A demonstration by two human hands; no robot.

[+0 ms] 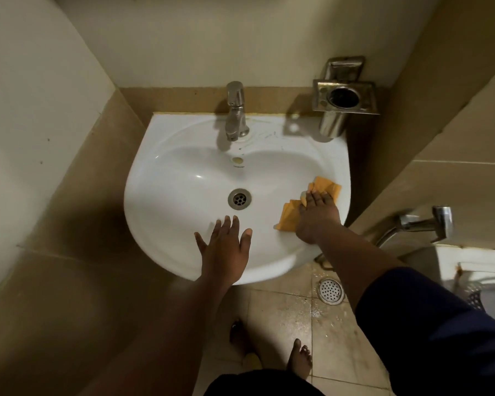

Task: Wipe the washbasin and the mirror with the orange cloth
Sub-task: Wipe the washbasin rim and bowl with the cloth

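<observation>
A white washbasin (183,178) hangs on the tiled wall, with a round metal drain (239,198) in its bowl. My right hand (317,215) lies flat on the orange cloth (290,214), pressing it against the basin's right inner slope and rim. Part of the cloth shows beyond my fingertips and part to the left of my hand. My left hand (226,247) rests on the basin's front rim with its fingers spread and nothing in it. No mirror is in view.
A chrome tap (236,110) stands at the basin's back edge. A steel wall holder with a cup (340,104) hangs at the back right. A hand sprayer (423,224) is mounted at the right wall. Below are wet floor tiles, a floor drain (329,291) and my bare feet.
</observation>
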